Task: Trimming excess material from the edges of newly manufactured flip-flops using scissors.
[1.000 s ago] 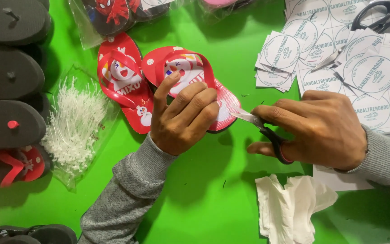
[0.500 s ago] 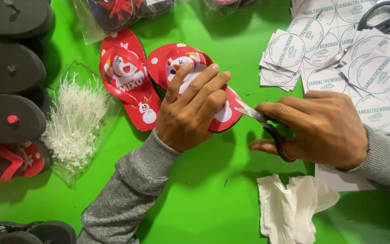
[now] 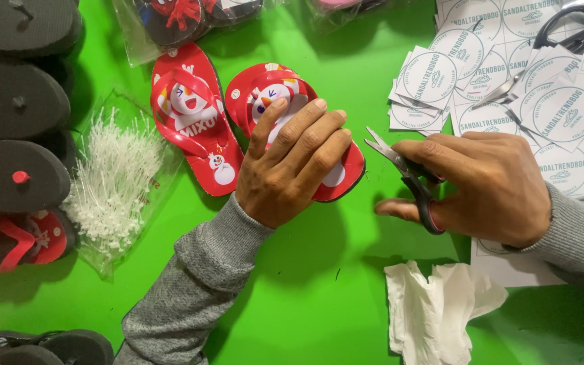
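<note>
We are seeing open green table [image 3: 319,284] lying between our sleeves. Black soles [image 3: 15,115] and a bag of ties [image 3: 113,182] are crowding the left, labels [image 3: 542,101] the right, tissue [image 3: 434,311] the lower right.

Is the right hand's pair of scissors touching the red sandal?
No, the scissors in the right hand sit apart from the red sandal.

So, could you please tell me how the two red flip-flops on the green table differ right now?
The left flip-flop lies uncovered and untouched, with its strap and cartoon print in full view; the right flip-flop is pressed under the left hand, its lower half hidden. Both are red with white cartoon figures, lying sole-down side by side.
</note>
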